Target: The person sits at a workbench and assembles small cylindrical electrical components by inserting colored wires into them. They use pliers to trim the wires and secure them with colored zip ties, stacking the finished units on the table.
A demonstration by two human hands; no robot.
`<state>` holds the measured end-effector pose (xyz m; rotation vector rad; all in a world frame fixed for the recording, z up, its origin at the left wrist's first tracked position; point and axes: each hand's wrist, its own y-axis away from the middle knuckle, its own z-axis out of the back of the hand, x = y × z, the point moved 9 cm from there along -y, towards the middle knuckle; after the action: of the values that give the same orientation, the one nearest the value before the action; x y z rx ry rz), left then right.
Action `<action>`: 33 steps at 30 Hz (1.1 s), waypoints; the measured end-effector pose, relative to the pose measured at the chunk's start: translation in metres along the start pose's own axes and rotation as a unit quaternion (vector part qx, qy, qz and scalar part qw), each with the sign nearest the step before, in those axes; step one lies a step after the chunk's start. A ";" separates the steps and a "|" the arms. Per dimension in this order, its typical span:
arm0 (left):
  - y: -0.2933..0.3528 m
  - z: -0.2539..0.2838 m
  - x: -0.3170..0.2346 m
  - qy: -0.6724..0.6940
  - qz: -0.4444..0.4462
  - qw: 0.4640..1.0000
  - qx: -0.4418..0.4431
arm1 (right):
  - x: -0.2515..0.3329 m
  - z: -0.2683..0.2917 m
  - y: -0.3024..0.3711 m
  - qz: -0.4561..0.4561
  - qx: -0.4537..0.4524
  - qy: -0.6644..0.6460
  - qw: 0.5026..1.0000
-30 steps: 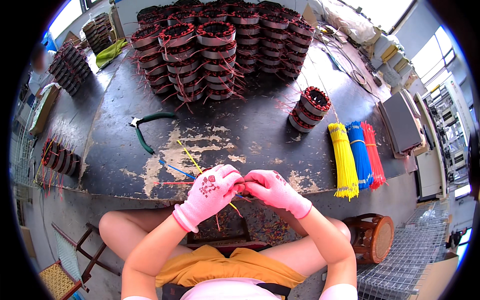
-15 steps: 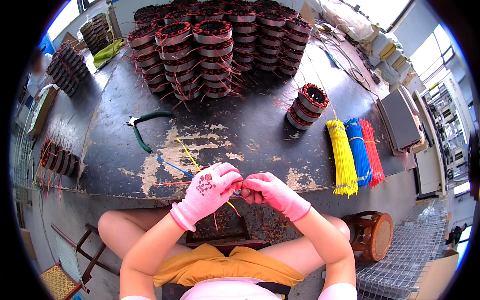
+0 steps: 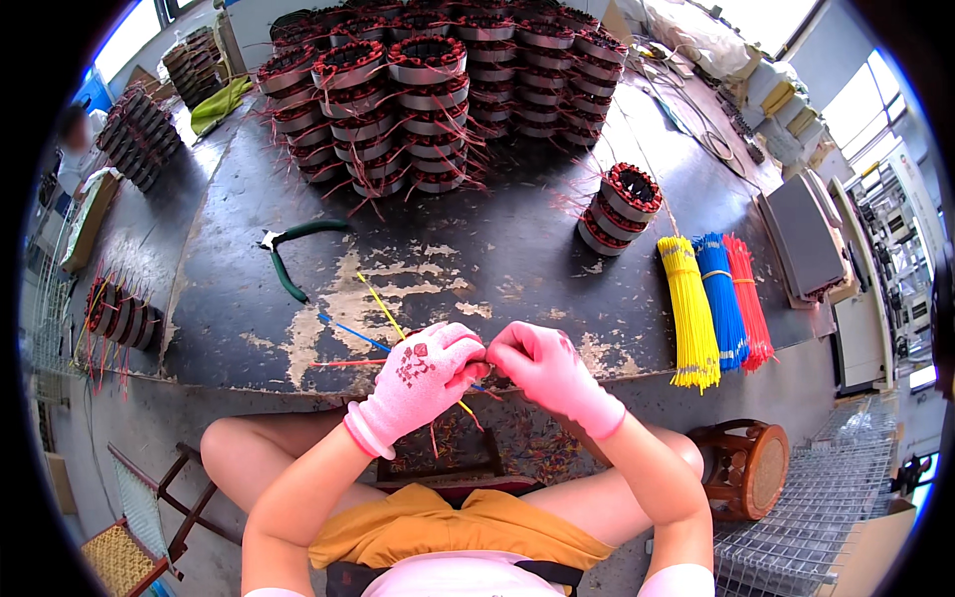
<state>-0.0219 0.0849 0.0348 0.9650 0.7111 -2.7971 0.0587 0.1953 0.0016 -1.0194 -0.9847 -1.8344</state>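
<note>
My left hand (image 3: 422, 370), in a pink glove, is closed at the front edge of the table over a bunch of coloured wires. A yellow wire (image 3: 381, 303), a blue wire (image 3: 354, 332) and a red wire (image 3: 344, 363) stick out beyond it to the left. Shorter yellow and red ends hang below the palm. Whatever the wires are fixed to lies hidden under the glove. My right hand (image 3: 552, 376), also gloved in pink, is pinched shut right beside the left fingertips. What its fingers grip is too small and covered to make out.
Green-handled cutting pliers (image 3: 286, 261) lie beyond my left hand. Stacked motor stators (image 3: 428, 109) fill the back, with a short stack (image 3: 622, 209) at right. Yellow (image 3: 688, 313), blue (image 3: 720, 303) and red (image 3: 748, 303) wire bundles lie right. More stators (image 3: 124, 311) sit left.
My right hand has turned, its back now facing up more and its fingers curled tighter beside the left fingertips. The left hand keeps its hold; the view has shifted slightly.
</note>
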 end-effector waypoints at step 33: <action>-0.001 -0.001 0.001 0.009 -0.003 1.000 0.009 | -0.040 -0.014 -0.008 -0.100 0.034 -0.084 0.991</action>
<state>-0.0223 0.0860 0.0337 0.9928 0.6943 -2.8089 0.0618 0.1967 -0.0413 -1.0801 -1.2835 -1.8833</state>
